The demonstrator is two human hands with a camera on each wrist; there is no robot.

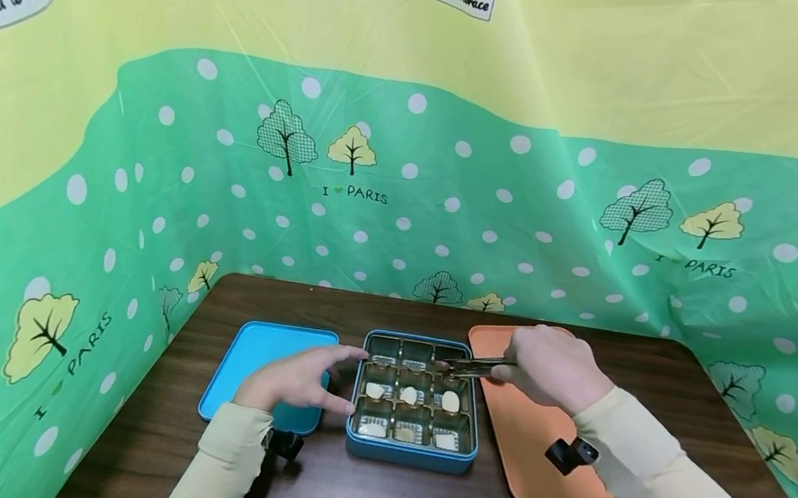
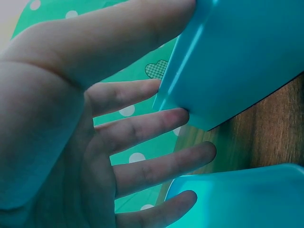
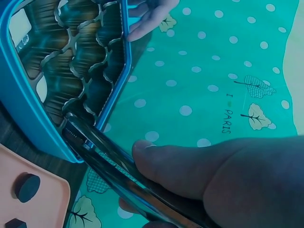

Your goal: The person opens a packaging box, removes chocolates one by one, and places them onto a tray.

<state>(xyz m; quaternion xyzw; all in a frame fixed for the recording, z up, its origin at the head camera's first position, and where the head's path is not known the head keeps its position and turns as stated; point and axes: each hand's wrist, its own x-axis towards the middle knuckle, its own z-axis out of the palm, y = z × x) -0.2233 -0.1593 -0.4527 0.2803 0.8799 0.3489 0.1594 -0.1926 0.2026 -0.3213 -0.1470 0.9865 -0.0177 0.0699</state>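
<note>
A blue tin with a divided metallic insert lies in the middle of the table. White pieces sit in its middle and front compartments. My left hand spreads along the tin's left side, thumb and fingertips at the wall, as the left wrist view also shows. My right hand grips a pair of metal tongs from the right. Their tips reach into the back right compartment, close together; whether something dark is between them I cannot tell.
The blue lid lies left of the tin, partly under my left hand. An orange tray lies right of the tin, below my right forearm. Dark pieces rest on it in the right wrist view. A patterned cloth hangs behind the table.
</note>
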